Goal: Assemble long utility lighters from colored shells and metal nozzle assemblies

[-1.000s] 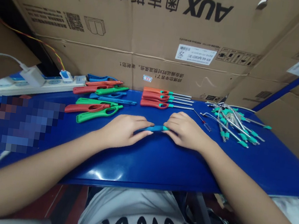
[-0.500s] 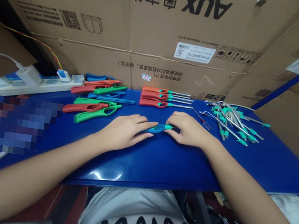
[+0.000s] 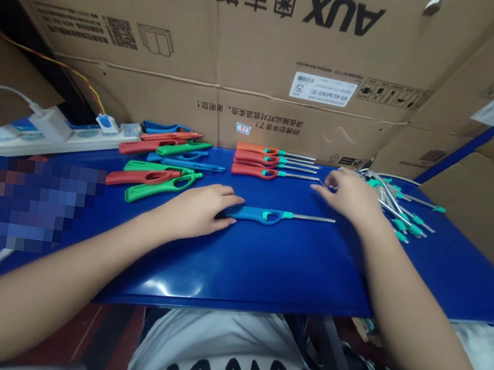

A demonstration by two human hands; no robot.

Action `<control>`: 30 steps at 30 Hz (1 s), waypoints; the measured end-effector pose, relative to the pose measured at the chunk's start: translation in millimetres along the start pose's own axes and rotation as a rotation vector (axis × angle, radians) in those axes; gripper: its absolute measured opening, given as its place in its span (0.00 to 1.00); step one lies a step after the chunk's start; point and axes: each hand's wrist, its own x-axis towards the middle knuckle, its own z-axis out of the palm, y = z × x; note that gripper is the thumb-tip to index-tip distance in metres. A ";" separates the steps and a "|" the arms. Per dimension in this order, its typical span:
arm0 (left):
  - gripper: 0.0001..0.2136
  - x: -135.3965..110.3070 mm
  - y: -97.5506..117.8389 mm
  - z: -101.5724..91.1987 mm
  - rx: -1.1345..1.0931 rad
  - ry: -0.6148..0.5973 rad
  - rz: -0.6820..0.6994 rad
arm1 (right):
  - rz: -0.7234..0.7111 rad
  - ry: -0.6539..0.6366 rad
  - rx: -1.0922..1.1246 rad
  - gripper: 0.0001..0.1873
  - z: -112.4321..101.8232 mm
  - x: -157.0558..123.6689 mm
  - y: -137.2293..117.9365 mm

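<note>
A blue stick lighter (image 3: 250, 213) with a green trigger and a metal tube lies across the middle of the table, its tube toward the right. My left hand (image 3: 202, 209) is closed around its rear end, thumb on the near side. Over to the right, my right hand (image 3: 349, 193) is low above the table, its thumb and curled fingers a little apart. A thin screwdriver shaft (image 3: 321, 182) shows at those fingertips; the hand hides the handle. Just past that hand lies a heap of metal lighter tubes with green ends (image 3: 402, 207).
Several red and orange stick lighters (image 3: 253, 172) lie in a row behind the blue one. Loose red, green and blue lighter handles (image 3: 162, 179) are piled on the left. A white power strip (image 3: 51, 139) stands back left. Cardboard (image 3: 246, 56) walls the back.
My right hand has left the blue lighter's front and moved right and back to the screwdriver. The lighter's tube is now uncovered. My left hand has slid back slightly on the lighter.
</note>
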 end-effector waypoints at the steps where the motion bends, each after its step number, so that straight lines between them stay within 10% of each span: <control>1: 0.20 0.4 -1.7 -0.9 -0.036 -0.002 -0.005 | 0.126 -0.010 -0.068 0.19 -1.9 1.6 4.6; 6: 0.18 4.8 -15.0 -0.9 -0.186 -0.006 -0.050 | 0.323 -0.361 -0.148 0.14 -5.9 3.2 14.3; 12: 0.18 8.8 -41.2 0.2 -0.239 0.050 -0.133 | 0.185 -0.243 -0.085 0.08 -3.4 0.6 9.4; 20: 0.19 8.3 -45.8 -3.1 -0.324 0.067 -0.269 | -0.155 0.128 0.788 0.14 20.3 -16.4 -52.6; 25: 0.21 9.5 -50.0 -3.3 -0.456 0.039 -0.321 | -0.235 -0.245 1.286 0.23 26.7 -41.9 -111.6; 30: 0.20 10.7 -51.9 -4.3 -0.477 0.023 -0.337 | -0.022 -0.264 1.588 0.23 30.8 -47.6 -148.6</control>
